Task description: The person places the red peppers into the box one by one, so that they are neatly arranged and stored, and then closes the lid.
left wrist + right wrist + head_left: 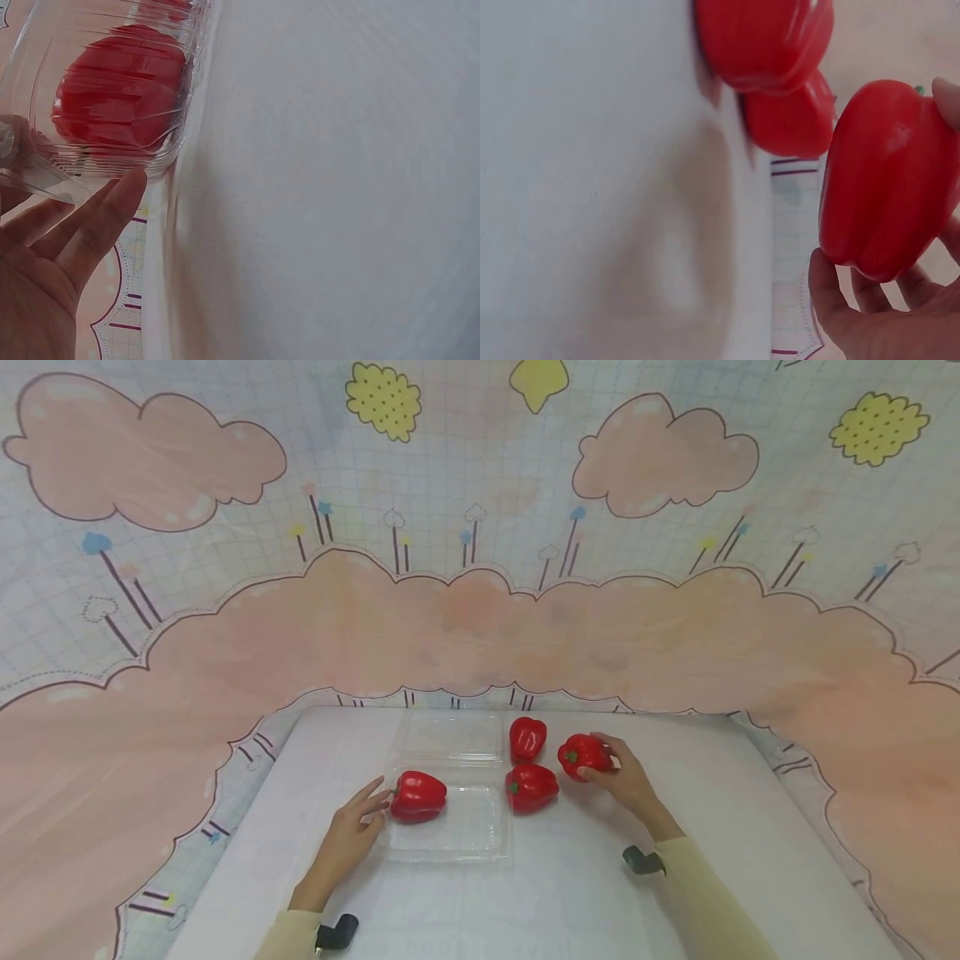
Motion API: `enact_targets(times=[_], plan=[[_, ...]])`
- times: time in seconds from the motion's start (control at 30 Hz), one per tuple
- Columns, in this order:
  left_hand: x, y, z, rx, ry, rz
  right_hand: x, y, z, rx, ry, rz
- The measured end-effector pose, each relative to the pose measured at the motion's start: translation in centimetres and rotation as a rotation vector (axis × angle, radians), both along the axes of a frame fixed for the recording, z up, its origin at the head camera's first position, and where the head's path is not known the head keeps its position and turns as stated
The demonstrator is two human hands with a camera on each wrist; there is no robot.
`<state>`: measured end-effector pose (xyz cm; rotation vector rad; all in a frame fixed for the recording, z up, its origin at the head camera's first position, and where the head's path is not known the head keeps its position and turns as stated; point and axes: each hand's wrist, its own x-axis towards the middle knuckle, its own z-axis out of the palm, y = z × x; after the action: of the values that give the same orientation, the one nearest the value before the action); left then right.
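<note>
A red bell pepper [585, 756] is gripped in my right hand [626, 774], thumb on one side and fingers on the other. The right wrist view shows this pepper [892, 180] raised off the table. My left hand [352, 835] touches the left side of a clear plastic container [450, 839], its fingers fairly straight. Inside that container lies another red bell pepper [418, 797], its stem toward my left fingers. In the left wrist view it shows through the ribbed clear wall [97, 161], with a fingertip [135, 184] right at the wall.
Two more red bell peppers, a front one [532, 789] and a back one [528, 739], lie just right of the container. Its clear lid [450, 735] is folded back flat behind it. The white table [570, 893] ends at a patterned cloth backdrop [480, 635].
</note>
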<state>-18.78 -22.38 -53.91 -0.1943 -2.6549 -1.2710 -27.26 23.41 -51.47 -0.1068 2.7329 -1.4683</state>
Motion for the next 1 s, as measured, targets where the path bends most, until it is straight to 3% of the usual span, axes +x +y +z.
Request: enact_targets(times=[0.37,1.0], plan=[[0.0,0.0,0.1,-0.001,0.009,-0.002,1.7,-0.6,1.8,-0.012,0.063,0.013],[0.1,0.0,0.0,0.01,0.019,-0.008,3.0,-1.7,3.6,-0.039,0.16,0.053]])
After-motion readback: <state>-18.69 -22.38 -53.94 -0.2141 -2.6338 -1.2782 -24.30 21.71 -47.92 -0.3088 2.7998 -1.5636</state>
